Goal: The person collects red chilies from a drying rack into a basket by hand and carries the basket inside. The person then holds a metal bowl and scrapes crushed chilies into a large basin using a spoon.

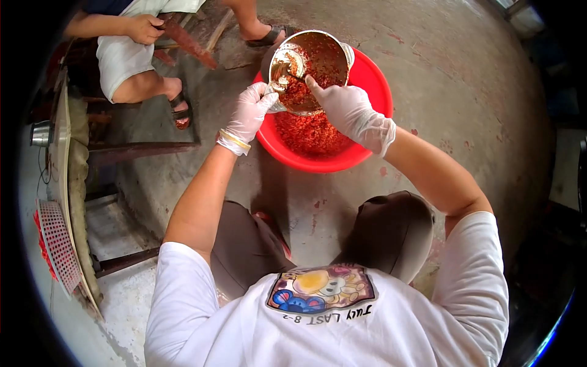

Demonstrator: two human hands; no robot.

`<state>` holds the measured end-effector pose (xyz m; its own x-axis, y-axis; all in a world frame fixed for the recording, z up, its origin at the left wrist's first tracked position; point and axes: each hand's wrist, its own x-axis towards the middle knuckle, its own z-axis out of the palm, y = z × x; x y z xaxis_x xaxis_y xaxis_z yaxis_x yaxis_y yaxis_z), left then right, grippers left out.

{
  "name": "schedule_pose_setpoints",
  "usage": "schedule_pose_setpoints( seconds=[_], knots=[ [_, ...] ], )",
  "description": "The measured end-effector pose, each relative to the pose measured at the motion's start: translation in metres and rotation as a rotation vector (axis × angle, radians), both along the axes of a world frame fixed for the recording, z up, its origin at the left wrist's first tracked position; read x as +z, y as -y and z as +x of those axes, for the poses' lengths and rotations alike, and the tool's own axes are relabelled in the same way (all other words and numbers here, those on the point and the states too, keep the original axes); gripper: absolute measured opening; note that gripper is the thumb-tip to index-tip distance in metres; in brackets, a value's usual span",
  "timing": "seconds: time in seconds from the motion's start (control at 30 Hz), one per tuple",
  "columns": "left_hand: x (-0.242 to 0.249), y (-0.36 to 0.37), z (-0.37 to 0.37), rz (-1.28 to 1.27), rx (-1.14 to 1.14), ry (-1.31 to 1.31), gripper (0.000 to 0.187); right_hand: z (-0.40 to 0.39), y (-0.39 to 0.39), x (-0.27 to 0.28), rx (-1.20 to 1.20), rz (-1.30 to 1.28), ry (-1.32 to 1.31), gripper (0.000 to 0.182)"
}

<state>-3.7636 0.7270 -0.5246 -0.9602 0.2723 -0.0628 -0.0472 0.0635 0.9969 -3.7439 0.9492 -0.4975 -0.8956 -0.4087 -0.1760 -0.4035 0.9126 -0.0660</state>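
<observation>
Above a red basin a metal pot is tilted, with chopped red bits clinging to its inside. My left hand, in a clear glove with a yellow band at the wrist, grips the pot's handle at its near left side. Inside the pot is a metal spoon; my right hand, also gloved, is closed round it, with a finger stretched along it. Chopped red mash lies in the basin below the pot.
Another person sits at the upper left, legs and sandals near the basin. At the left are a wooden table edge, a pink perforated basket with red pieces and a metal cup.
</observation>
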Motion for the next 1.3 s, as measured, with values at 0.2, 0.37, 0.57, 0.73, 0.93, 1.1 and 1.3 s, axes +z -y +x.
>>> schedule_pose_setpoints(
  seconds=[0.2,0.37,0.57,0.73,0.93,1.1,1.3],
  knots=[
    [-0.007,0.009,-0.005,-0.008,-0.042,0.052,0.003,-0.005,-0.02,0.002,0.105,0.12,0.03,0.063],
    [-0.008,0.006,-0.005,-0.016,-0.066,0.019,0.002,-0.018,-0.044,0.017,-0.065,-0.169,-0.017,0.057],
    [-0.006,-0.005,-0.004,-0.012,-0.059,0.005,0.003,-0.027,-0.033,0.017,-0.196,0.002,0.073,0.06],
    [-0.02,-0.004,-0.007,-0.011,0.018,-0.039,0.006,-0.01,-0.035,-0.021,-0.144,-0.054,0.137,0.058],
    [-0.016,-0.006,-0.009,0.063,0.049,0.043,0.003,-0.01,-0.036,-0.014,-0.238,-0.246,0.131,0.054],
    [-0.026,-0.011,-0.008,0.099,0.025,0.057,0.01,-0.006,-0.022,-0.024,-0.242,-0.296,0.138,0.053],
    [-0.026,-0.007,-0.011,0.073,0.063,0.019,0.005,0.001,-0.017,-0.014,-0.109,-0.248,0.257,0.055]
  ],
)
